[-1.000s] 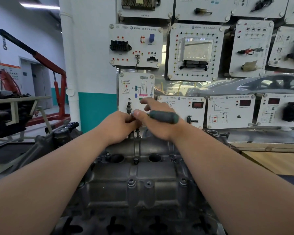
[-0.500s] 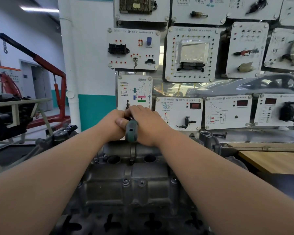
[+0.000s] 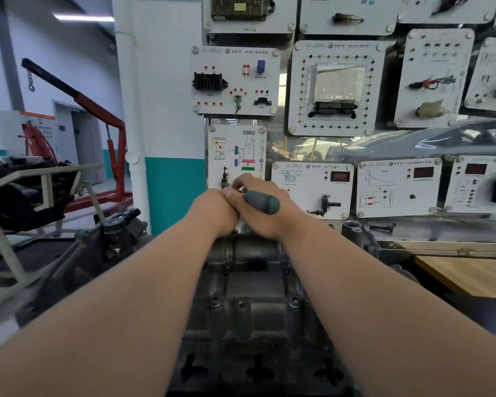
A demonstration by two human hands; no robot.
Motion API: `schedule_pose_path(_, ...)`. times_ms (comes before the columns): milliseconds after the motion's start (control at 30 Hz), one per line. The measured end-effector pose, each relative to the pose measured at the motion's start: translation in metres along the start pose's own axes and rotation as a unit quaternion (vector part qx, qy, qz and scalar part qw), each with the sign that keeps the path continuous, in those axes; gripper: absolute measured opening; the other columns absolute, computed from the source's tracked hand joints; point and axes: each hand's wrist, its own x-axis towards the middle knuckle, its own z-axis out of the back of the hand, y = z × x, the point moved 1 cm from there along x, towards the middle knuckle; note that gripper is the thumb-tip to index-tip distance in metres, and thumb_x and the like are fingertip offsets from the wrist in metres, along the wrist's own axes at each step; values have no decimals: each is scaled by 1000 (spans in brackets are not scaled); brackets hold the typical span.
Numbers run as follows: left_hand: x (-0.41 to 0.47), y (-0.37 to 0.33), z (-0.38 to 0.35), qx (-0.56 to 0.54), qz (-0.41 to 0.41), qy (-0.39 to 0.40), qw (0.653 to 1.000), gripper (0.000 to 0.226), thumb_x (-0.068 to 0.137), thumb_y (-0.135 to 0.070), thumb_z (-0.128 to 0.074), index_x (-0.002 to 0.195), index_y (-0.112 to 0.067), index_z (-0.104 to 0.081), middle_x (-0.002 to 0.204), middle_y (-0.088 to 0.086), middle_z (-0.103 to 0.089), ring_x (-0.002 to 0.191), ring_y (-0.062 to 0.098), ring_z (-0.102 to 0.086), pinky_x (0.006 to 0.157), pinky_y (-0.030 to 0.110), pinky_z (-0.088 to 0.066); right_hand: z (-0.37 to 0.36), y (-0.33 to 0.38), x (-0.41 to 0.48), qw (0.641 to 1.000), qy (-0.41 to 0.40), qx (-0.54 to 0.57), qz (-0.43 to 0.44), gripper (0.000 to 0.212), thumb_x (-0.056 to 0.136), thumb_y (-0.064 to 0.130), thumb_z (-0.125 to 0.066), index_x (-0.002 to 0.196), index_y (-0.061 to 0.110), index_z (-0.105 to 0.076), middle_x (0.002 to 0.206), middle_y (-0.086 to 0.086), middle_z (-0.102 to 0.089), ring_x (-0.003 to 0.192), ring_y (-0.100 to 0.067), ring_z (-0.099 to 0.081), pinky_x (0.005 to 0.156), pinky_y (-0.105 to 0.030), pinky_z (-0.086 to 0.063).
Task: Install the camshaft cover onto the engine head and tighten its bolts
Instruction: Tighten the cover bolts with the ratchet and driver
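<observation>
The grey metal camshaft cover (image 3: 252,299) lies on the engine head in front of me, with several bolts (image 3: 216,304) seated along its ribs. Both hands meet at its far end. My right hand (image 3: 265,213) grips a ratchet wrench by its dark green handle (image 3: 261,202), which points right. My left hand (image 3: 215,213) curls around the wrench's head, just left of the right hand. The wrench head and the bolt under it are hidden by my fingers.
A board of white electrical training panels (image 3: 332,87) stands right behind the engine. A red engine crane (image 3: 109,133) and a frame with another engine (image 3: 26,193) are at the left. A wooden table (image 3: 467,273) is at the right.
The wrench handle swung from pointing right to pointing toward me, and has now swung back to the right. Both hands stayed at the cover's far end.
</observation>
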Motion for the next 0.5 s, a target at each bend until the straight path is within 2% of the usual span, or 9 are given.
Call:
schedule_pose_path(67, -4, 1, -13, -47, 20, -76, 996, 20, 92, -20, -48, 107, -10, -59, 103, 11, -64, 98, 33, -60, 86, 37, -50, -1, 4, 0, 1000, -13, -21, 17, 47, 94, 62, -37, 113, 24, -56, 114, -1, -61, 106, -23, -53, 96, -45, -41)
schedule_pose_path(133, -4, 6, -19, -26, 17, -107, 994, 9, 92, -20, -46, 84, -21, -51, 88, 5, -58, 88, 30, -57, 80, 35, -48, -3, 5, 2, 998, -27, -46, 25, 49, 93, 63, -36, 111, 22, -57, 112, -1, -60, 105, -23, -52, 95, -44, -40)
schedule_pose_path(167, -3, 8, -20, -12, 18, -112, 993, 19, 91, -17, -45, 73, -24, -44, 81, 3, -53, 82, 29, -54, 74, 32, -44, -4, 6, 3, 997, -30, -58, 28, 50, 93, 63, -35, 111, 22, -57, 111, -2, -60, 104, -23, -52, 94, -44, -40)
schedule_pose_path(233, -1, 12, -19, -9, 23, -127, 992, 28, 89, -12, -45, 64, -24, -39, 71, 1, -48, 74, 26, -49, 67, 28, -38, -8, 9, 4, 996, -27, -82, 27, 53, 93, 65, -34, 113, 20, -54, 113, -5, -60, 103, -25, -51, 90, -42, -39)
schedule_pose_path(400, 0, 13, -15, -5, 20, -120, 993, 16, 89, -12, -46, 74, -18, -47, 65, -2, -44, 70, 24, -48, 62, 27, -37, -4, 10, 4, 994, -32, -100, 27, 61, 86, 74, -31, 110, 23, -55, 110, -2, -61, 103, -24, -52, 87, -41, -40)
schedule_pose_path(500, -2, 14, -11, -63, 8, -93, 994, 23, 91, -24, -51, 74, -14, -61, 69, 4, -59, 68, 24, -56, 51, 26, -37, 4, -5, 1, 997, -18, -54, -60, 75, 67, 89, -30, 104, 29, -55, 112, -3, -61, 106, -25, -54, 93, -44, -45)
